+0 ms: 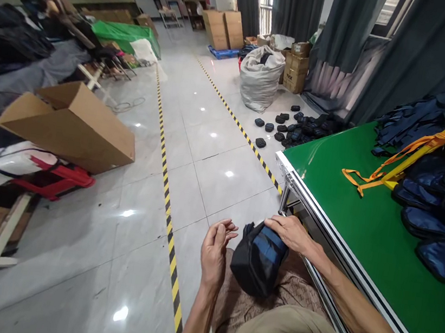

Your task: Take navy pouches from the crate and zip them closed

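Observation:
On my lap, over a brown patterned cloth (291, 293), rests a dark navy and black folded bag (259, 256). My right hand (289, 234) grips its top edge, fingers curled over the fabric. A little to the left of the bag, my left hand (214, 250) is raised with its fingers loosely curled and apart, holding nothing. More navy bags (441, 217) are piled on the green table (362, 228) to my right.
A yellow bar with orange straps (403, 160) lies across the table. Small dark bags (293, 126) are scattered on the floor by a grey sack (261, 76). An open cardboard box (72, 125) and a red frame (52, 179) sit left. Yellow-black floor tape (167, 192) runs past my knees.

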The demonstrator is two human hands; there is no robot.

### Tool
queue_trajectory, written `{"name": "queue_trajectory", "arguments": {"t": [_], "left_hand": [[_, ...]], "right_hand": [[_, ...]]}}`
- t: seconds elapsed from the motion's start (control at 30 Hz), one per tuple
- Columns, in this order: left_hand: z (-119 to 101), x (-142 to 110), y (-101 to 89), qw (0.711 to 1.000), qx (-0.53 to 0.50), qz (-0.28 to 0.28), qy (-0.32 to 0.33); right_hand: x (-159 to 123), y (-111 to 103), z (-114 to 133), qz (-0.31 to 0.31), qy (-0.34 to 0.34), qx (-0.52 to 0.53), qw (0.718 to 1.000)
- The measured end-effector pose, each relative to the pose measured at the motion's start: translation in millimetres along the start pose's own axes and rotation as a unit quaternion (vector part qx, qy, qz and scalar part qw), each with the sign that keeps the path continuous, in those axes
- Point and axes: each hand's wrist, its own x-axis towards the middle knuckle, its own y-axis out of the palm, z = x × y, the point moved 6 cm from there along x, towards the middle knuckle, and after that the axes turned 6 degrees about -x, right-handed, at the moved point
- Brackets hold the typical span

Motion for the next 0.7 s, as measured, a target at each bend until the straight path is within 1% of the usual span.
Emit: {"name": "queue_trajectory", "arguments": {"t": [0.03,0.07,0.1,0.13,0.2,0.27,0.3,0.33,0.37,0.43,0.5,0.53,0.57,0.6,0.63,0.7], "left_hand": [[-13,-6,0.9,0.999,0.023,0.035,0.01],[-21,-14,4.2,0.995,0.06,0.075,0.014],[-22,-23,9.2,0.988,0.102,0.117,0.012],[-18,-34,14.8,0.978,0.142,0.152,0.009],[2,-54,25.4,0.961,0.197,0.193,0.003],[28,-71,33.2,0.956,0.213,0.201,0.001],[41,-79,35.9,0.956,0.21,0.204,-0.002],[53,-86,37.6,0.958,0.2,0.207,-0.008],[64,-92,38.1,0.959,0.186,0.213,-0.021],[82,-105,36.4,0.958,0.143,0.237,-0.073],[96,-116,32.3,0.947,0.088,0.271,-0.147],[101,-122,29.9,0.939,0.057,0.288,-0.181],[104,-126,27.3,0.93,0.027,0.301,-0.21],[107,-129,24.2,0.923,-0.002,0.305,-0.234],[109,-131,20.7,0.918,-0.033,0.3,-0.256],[115,-133,13.9,0.909,-0.107,0.269,-0.3]], "right_hand": [[-4,-3,9,0.014,-0.027,-0.034,0.999],[-8,-5,16,0.017,-0.044,-0.058,0.997],[-12,-6,21,0.013,-0.057,-0.072,0.996],[-17,-6,24,0.009,-0.072,-0.077,0.994],[-29,-2,28,0.015,-0.123,-0.087,0.988],[-44,4,28,0.032,-0.171,-0.107,0.979],[-51,7,24,0.041,-0.177,-0.109,0.977],[-59,10,19,0.051,-0.167,-0.099,0.98],[-66,13,12,0.066,-0.14,-0.073,0.985],[-81,23,-5,0.119,-0.048,0.016,0.992],[-97,38,-20,0.193,0.045,0.112,0.974],[-104,44,-24,0.22,0.074,0.143,0.962],[-108,48,-26,0.231,0.087,0.156,0.956],[-110,49,-28,0.221,0.088,0.151,0.959],[-111,46,-28,0.195,0.078,0.132,0.969],[-111,39,-27,0.129,0.041,0.076,0.988]]}}
